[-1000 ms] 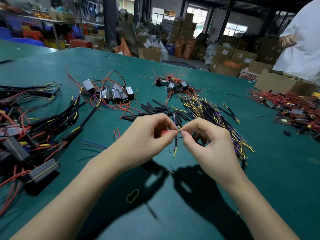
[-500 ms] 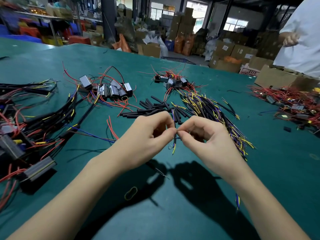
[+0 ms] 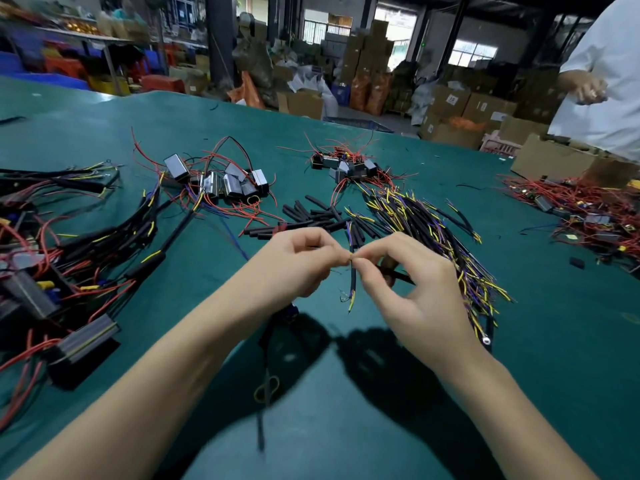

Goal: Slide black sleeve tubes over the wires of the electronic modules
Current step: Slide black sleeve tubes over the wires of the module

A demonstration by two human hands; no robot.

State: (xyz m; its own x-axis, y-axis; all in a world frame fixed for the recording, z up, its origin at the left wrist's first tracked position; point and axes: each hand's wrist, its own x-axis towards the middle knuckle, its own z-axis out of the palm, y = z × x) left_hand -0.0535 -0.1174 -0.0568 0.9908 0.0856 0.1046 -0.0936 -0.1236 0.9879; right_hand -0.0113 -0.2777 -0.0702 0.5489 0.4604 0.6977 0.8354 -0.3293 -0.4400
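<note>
My left hand point(image 3: 298, 263) and my right hand point(image 3: 408, 289) meet fingertip to fingertip above the green table point(image 3: 346, 427). Between them they pinch a thin wire bundle inside a short black sleeve tube point(image 3: 352, 280), which hangs down with yellow and bare wire ends below it. A black cable dangles under my left hand toward the table. Loose black sleeve tubes point(image 3: 311, 216) lie just beyond my hands. Silver electronic modules point(image 3: 221, 181) with red wires sit at the back left. A second, smaller module pile point(image 3: 346, 166) lies farther back.
A sheaf of black, yellow and purple wires point(image 3: 433, 237) fans out at my right. Sleeved modules and cables point(image 3: 52, 271) crowd the left edge. Another red wire heap point(image 3: 588, 216) and a cardboard box point(image 3: 554, 161) sit far right, beside a person in white point(image 3: 602, 84).
The red wires that lay left of my left hand are gone from the table. A black cable now hangs under my left hand. Both hands keep pinching at the same spot.
</note>
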